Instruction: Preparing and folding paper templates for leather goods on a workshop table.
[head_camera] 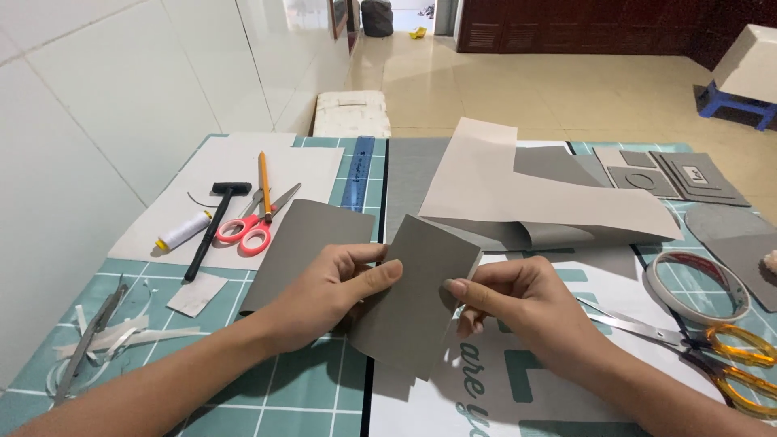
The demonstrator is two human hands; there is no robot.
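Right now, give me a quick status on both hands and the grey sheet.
Left hand and right hand both pinching the grey sheet, lifted off the cutting mat. Second grey piece lies under the left hand. Nothing in the way.

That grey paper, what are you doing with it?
A person holds a grey sheet just above the table with both bare hands: the left hand pinches its left edge, the right hand its right edge. Another grey sheet lies under the left hand on the green cutting mat. Red scissors, a pencil and white thread lie to the left; orange scissors and a tape roll to the right.
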